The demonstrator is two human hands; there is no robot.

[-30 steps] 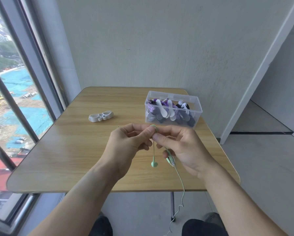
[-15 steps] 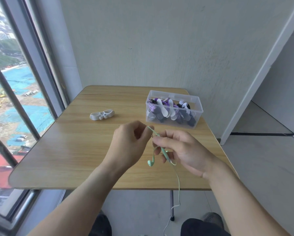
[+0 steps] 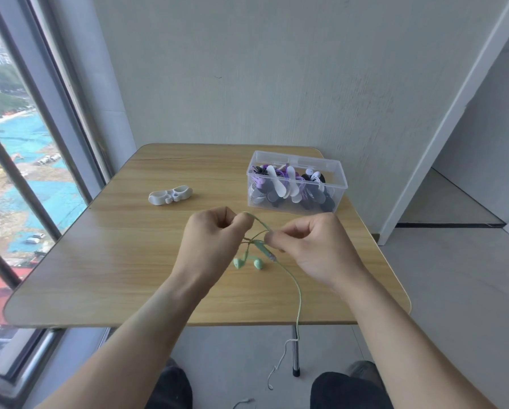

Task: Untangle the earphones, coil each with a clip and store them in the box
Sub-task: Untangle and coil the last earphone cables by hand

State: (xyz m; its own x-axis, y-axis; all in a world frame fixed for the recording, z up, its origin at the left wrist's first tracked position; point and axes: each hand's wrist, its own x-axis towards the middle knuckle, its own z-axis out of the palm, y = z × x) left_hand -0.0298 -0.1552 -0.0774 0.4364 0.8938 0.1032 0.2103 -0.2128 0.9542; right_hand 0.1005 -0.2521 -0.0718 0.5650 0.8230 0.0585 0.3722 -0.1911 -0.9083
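Mint-green earphones [image 3: 248, 262] hang between my hands over the wooden table [image 3: 129, 249]. My left hand [image 3: 212, 240] pinches the cable near its top loop. My right hand [image 3: 309, 246] pinches the cable just right of that, by the inline remote. Two earbuds dangle below my fingers, close to the tabletop. The rest of the cable runs down past the table's front edge toward the floor. A white cable clip [image 3: 170, 195] lies on the table at the back left. A clear plastic box [image 3: 297, 184] at the back right holds several coiled earphones with clips.
A window with a dark frame [image 3: 49, 119] runs along the left side. A grey wall stands behind the table. A table leg [image 3: 296, 349] and my knees show below the front edge. An open doorway lies to the right.
My hands have drawn apart, stretching the cable between them. A second earbud now hangs free beside the first.
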